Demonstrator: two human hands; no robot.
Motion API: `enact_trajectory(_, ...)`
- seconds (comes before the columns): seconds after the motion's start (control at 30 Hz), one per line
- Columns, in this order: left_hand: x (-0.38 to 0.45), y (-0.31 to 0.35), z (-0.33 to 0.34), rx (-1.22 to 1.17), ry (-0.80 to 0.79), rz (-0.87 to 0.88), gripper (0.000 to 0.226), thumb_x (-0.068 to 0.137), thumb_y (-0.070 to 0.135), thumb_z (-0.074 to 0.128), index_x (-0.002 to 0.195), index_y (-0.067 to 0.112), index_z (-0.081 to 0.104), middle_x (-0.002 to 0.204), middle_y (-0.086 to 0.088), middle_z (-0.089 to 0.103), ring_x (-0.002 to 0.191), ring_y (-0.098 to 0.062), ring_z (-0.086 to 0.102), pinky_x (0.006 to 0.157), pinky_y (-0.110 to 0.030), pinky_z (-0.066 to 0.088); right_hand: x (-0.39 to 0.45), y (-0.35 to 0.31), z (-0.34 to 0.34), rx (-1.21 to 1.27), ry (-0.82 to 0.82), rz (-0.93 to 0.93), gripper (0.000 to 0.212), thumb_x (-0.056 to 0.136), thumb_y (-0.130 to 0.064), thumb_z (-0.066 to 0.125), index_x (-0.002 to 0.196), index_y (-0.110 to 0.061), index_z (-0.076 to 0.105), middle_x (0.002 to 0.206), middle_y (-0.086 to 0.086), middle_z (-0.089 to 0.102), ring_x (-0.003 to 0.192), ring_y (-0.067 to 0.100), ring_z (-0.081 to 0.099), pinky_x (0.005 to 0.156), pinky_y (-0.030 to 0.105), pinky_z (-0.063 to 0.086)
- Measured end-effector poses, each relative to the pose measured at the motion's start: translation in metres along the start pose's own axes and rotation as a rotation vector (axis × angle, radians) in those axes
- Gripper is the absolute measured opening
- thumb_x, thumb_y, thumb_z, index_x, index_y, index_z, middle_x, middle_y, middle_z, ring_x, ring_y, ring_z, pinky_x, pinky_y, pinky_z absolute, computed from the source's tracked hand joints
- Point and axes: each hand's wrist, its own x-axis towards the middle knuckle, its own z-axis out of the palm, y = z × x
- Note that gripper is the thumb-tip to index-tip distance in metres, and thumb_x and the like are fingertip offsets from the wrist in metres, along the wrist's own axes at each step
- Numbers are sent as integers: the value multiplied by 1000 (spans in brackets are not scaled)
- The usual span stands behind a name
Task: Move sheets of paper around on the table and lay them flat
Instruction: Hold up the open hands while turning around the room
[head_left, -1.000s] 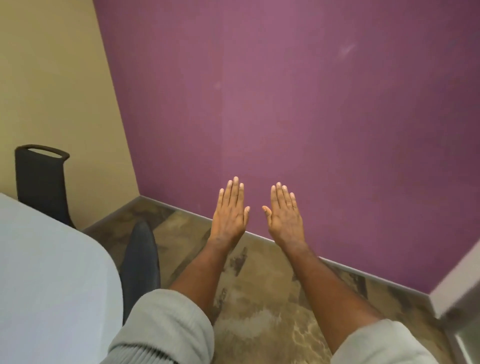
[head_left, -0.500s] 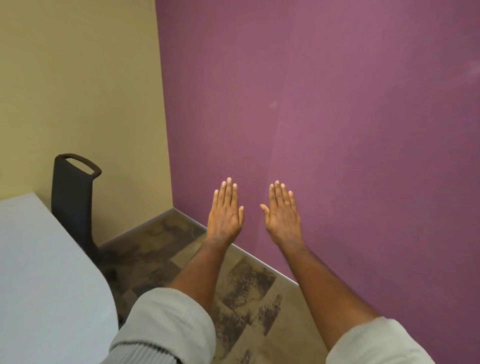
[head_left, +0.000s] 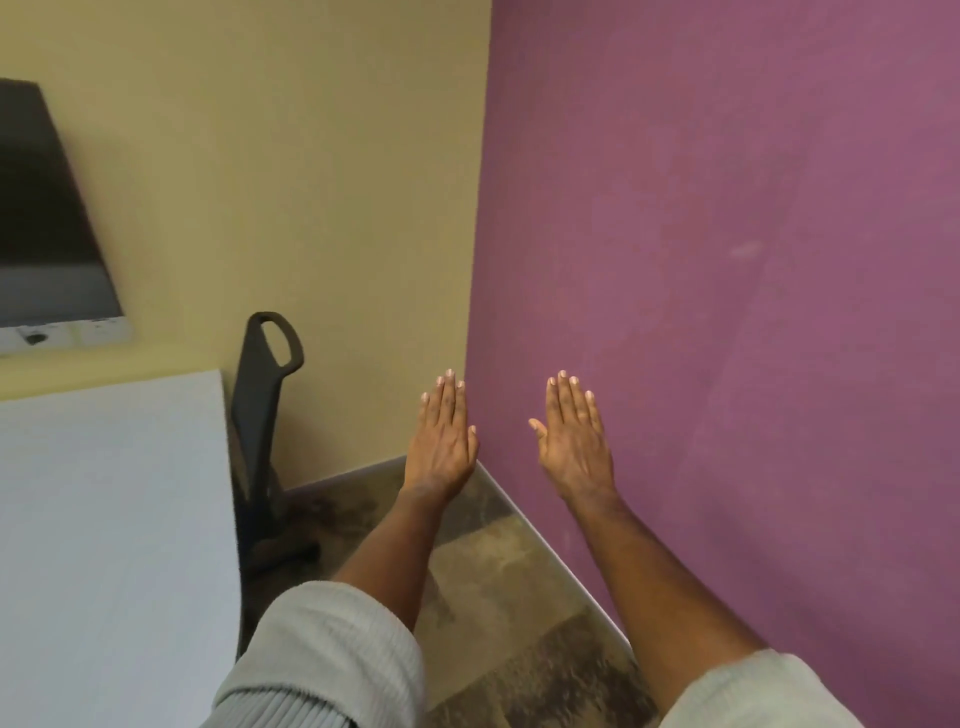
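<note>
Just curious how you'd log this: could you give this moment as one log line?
left hand: open, empty, in air | right hand: open, empty, in air | table: to the left, no paper visible | task: not started

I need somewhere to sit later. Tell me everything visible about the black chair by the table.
The black chair stands upright on the floor, close beside the white table's far right edge, near the beige wall. It shows a slim, dark plastic-looking back with a loop-shaped opening on top. Its seat and base are mostly hidden. Neither hand touches it.
</note>
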Motion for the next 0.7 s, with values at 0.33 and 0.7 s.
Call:
enact_trajectory(0.33,92,-132,33,111,30,-266,67,105,35,17,158,3,-9,167,-17,-18,155,-28,-17,128,-45,-3,179,-93,86,113,2,-276,71,102,-51,8,157,-7,-1,168,13,0,156,25,-3,126,41,-2)
enact_trajectory(0.7,169,-357,31,209,123,-466,66,107,32,25,159,3,-4,168,-16,-13,156,-29,-12,128,-44,-6,352,-289,165,212,15,-583,68,105,-46,15,159,-7,2,168,12,-2,156,23,-6,127,40,-3)
